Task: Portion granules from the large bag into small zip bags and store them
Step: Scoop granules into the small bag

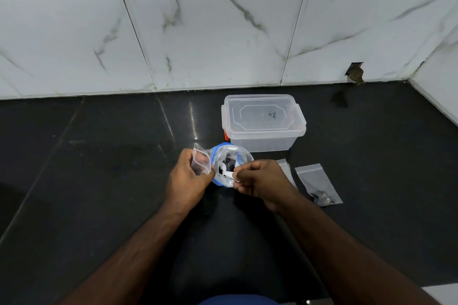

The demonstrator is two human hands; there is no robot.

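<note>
Dark glossy counter (99,181) w/ white marble-look wall tiles (210,39) behind; all places given rel. to the clear lidded tub (262,124), which sits near the wall w/ lid on and an orange latch at its near-left corner. Just in front of the tub's near-left corner, left hand (188,178) pinches an empty small zip bag (200,160) between thumb and curled fingers, bag standing up, mouth up. Touching it on the side toward the tub is the large bag (229,163), clear w/ blue zip rim, mouth gaping up, dark granules (226,167) low inside. Right hand (260,181), in front of the tub, fingers curled, pinches a white strip-like piece (229,173) that reaches into the large bag's mouth; cannot tell if it's a scoop or a bit of the bag. Further out, front-right of the tub, a filled small zip bag (318,184) lies flat on the counter w/ dark granules at its near end; another small bag (285,168) lies just beside it, partly hidden by the right hand, contents unclear. Chipped tile hole (355,73) at wall base, right of the tub.
</note>
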